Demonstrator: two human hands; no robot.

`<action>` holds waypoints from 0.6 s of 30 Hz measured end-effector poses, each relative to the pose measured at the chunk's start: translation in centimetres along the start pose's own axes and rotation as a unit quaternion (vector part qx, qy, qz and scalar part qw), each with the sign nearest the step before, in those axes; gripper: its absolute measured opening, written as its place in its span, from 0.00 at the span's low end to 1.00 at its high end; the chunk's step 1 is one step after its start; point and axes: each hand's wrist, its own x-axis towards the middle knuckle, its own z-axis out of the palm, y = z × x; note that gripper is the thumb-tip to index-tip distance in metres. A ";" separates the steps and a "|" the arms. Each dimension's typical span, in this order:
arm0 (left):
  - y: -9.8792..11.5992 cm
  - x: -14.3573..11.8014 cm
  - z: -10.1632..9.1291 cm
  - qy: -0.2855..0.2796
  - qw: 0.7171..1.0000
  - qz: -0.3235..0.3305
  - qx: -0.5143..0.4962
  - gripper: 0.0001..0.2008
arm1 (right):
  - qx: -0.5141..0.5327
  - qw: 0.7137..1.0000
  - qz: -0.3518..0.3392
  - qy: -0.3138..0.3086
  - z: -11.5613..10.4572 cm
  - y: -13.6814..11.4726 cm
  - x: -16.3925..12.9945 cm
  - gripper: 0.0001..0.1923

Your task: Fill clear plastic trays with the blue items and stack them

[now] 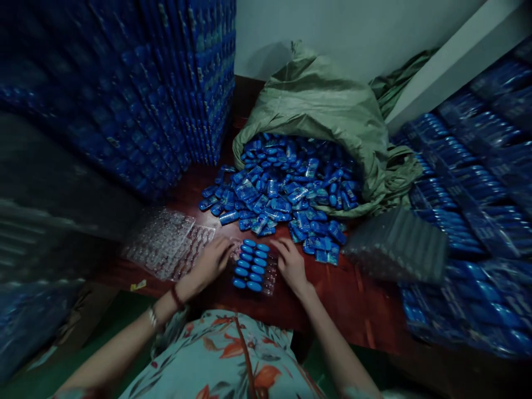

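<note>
Between my hands lies a clear plastic tray (pixel 270 277) holding two columns of glossy blue oval cases (pixel 254 269). Its right-hand cavities look unfilled. My left hand (pixel 213 258) is at the tray's upper left edge, with its fingers bent and pressed together there; the exact grip is dim. On the other side, my right hand (pixel 292 265) rests by the tray's upper right edge, its fingers curved and apart from the thumb, with nothing visible between them. Beyond both hands spreads a heap of loose blue packs (pixel 270 194), spilling from the mouth of a woven sack (pixel 328 94).
Clear plastic trays (pixel 162 241) lie left of my left hand on the red-brown table (pixel 344 310). Tall stacks of blue-filled packs (pixel 166 83) rise at the left. A stack of grey-looking trays (pixel 399 244) and more blue packs (pixel 469 194) stand at the right.
</note>
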 end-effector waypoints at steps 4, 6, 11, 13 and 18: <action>-2.3 6.4 1.9 -0.081 0.989 0.023 0.125 0.09 | -0.188 0.967 -0.105 -0.133 -0.1 0.2 7.9 0.28; -2.5 8.3 3.0 -0.110 0.977 0.027 0.178 0.12 | -0.227 0.947 -0.152 -0.167 0.1 0.1 10.2 0.22; -2.5 8.5 4.4 -0.122 0.972 0.032 0.196 0.11 | -0.191 0.956 -0.161 -0.155 -0.2 0.8 9.6 0.16; -3.0 7.5 4.0 -0.116 0.976 0.028 0.182 0.13 | -0.110 0.986 -0.090 -0.091 -0.9 1.3 7.6 0.15; -3.7 4.5 1.0 -0.014 0.999 -0.019 -0.034 0.13 | 0.113 0.989 0.097 -0.010 -2.8 2.0 1.6 0.15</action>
